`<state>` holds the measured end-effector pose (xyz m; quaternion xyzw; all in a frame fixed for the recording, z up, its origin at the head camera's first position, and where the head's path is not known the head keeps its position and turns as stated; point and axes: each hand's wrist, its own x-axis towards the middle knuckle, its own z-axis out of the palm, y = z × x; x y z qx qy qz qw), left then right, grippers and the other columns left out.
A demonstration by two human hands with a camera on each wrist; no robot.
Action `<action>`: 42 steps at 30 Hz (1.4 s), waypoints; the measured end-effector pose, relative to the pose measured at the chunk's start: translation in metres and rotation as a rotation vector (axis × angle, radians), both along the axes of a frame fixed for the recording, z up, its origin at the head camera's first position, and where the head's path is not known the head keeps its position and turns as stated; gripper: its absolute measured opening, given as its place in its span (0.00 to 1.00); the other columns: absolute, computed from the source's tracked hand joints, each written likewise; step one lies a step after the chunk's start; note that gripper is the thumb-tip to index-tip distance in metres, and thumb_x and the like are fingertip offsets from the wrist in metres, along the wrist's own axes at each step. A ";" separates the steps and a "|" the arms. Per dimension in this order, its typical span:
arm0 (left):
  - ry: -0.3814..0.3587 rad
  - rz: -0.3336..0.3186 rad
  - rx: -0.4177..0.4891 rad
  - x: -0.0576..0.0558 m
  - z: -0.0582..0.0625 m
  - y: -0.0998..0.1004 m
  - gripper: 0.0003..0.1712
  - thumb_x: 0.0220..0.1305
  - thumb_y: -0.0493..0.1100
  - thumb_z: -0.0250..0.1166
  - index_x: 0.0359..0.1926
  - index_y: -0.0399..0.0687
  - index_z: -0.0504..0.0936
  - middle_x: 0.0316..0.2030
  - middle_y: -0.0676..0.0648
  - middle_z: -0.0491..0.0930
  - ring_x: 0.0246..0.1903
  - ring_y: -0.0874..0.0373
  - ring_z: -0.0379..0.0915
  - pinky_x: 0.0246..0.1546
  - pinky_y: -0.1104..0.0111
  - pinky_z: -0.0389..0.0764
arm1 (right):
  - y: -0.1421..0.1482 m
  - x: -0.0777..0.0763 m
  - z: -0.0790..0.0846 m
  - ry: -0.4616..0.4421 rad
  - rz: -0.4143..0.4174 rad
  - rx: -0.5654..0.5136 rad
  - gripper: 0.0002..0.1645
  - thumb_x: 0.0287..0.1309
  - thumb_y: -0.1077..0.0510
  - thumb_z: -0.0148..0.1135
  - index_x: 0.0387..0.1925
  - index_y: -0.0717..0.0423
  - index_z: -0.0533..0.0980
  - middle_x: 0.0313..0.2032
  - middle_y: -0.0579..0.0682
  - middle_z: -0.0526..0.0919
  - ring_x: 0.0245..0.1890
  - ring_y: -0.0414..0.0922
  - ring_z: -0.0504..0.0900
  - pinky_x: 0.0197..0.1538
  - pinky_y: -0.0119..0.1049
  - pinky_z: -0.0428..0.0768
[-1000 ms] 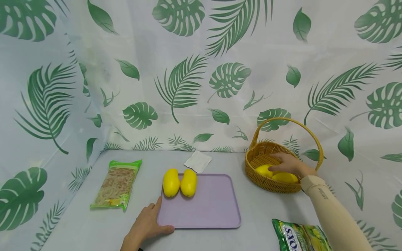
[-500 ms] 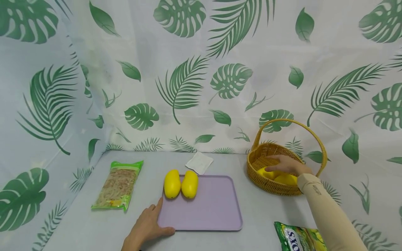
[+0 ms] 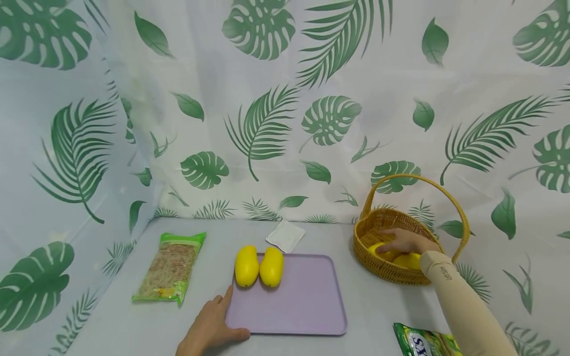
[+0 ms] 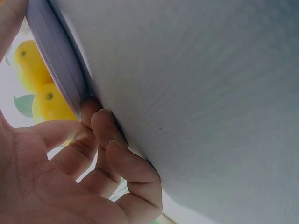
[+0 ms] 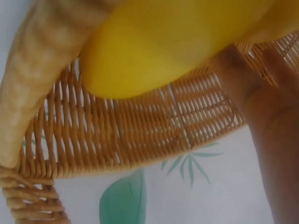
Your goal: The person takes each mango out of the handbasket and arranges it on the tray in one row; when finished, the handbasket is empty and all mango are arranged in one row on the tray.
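The right hand is inside the basket, which stands on the right side of the desk. Its fingers lie over one of the two yellow fruits in the basket and touch it. In the right wrist view the fruit fills the top of the picture, the woven wall of the basket is behind it, and part of the fingers is seen at the right. I cannot tell if the fingers already close around the fruit or only rest on it. The arm has a beige sleeve.

The left hand lies flat on the desk at the near left corner of the tray. The fingers are relaxed and hold nothing; the thumb touches the front edge of the tray. In the left wrist view the fingertips touch the rim of the tray.

Two more yellow fruits on the tray lie side by side at its far left corner, touching each other.

To the left of the tray lies a green snack bag. Behind the tray, just beside its far edge, is a small white packet. At the near right edge of the desk a second green bag is partly in view. A curtain with green leaves hangs behind the desk.
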<state>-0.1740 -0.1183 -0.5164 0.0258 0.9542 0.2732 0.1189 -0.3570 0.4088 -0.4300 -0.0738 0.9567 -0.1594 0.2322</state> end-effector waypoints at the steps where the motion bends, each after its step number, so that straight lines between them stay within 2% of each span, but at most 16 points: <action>1: -0.002 0.000 0.001 0.000 -0.001 0.000 0.71 0.28 0.72 0.75 0.71 0.43 0.57 0.54 0.33 0.74 0.50 0.42 0.73 0.54 0.44 0.73 | -0.001 -0.001 -0.002 0.003 0.006 0.005 0.51 0.52 0.31 0.60 0.70 0.51 0.59 0.69 0.69 0.58 0.68 0.72 0.53 0.63 0.69 0.59; 8: -0.002 0.000 -0.002 -0.002 -0.002 0.002 0.72 0.28 0.74 0.74 0.71 0.43 0.57 0.54 0.34 0.74 0.49 0.44 0.72 0.55 0.45 0.73 | -0.005 -0.003 -0.005 0.023 0.057 0.019 0.49 0.53 0.31 0.59 0.69 0.54 0.61 0.67 0.70 0.61 0.66 0.72 0.56 0.63 0.68 0.61; 17: -0.014 -0.002 -0.004 0.001 -0.002 0.003 0.72 0.28 0.74 0.74 0.71 0.43 0.58 0.54 0.34 0.74 0.49 0.44 0.72 0.54 0.44 0.73 | -0.002 -0.001 -0.012 0.021 0.063 0.057 0.48 0.53 0.30 0.58 0.66 0.57 0.66 0.65 0.70 0.65 0.65 0.70 0.60 0.62 0.65 0.63; 23: 0.008 -0.010 -0.004 0.002 -0.002 0.003 0.71 0.29 0.73 0.74 0.71 0.43 0.58 0.54 0.34 0.74 0.49 0.44 0.72 0.55 0.45 0.73 | 0.000 0.000 -0.012 0.061 0.082 0.067 0.46 0.54 0.30 0.57 0.64 0.57 0.68 0.63 0.70 0.68 0.63 0.69 0.64 0.60 0.63 0.67; 34: 0.030 -0.003 -0.015 -0.001 -0.002 0.002 0.72 0.28 0.75 0.73 0.72 0.44 0.57 0.51 0.38 0.75 0.45 0.49 0.72 0.52 0.48 0.75 | -0.001 0.004 0.002 0.092 0.006 0.069 0.54 0.48 0.24 0.57 0.67 0.54 0.64 0.67 0.68 0.64 0.66 0.70 0.60 0.59 0.67 0.66; 42: 0.028 -0.006 -0.012 0.000 -0.002 0.001 0.72 0.28 0.74 0.74 0.72 0.43 0.57 0.49 0.39 0.75 0.42 0.51 0.71 0.51 0.49 0.75 | -0.003 0.012 0.011 0.104 -0.025 0.030 0.54 0.48 0.23 0.55 0.69 0.49 0.62 0.68 0.64 0.63 0.66 0.70 0.57 0.58 0.69 0.64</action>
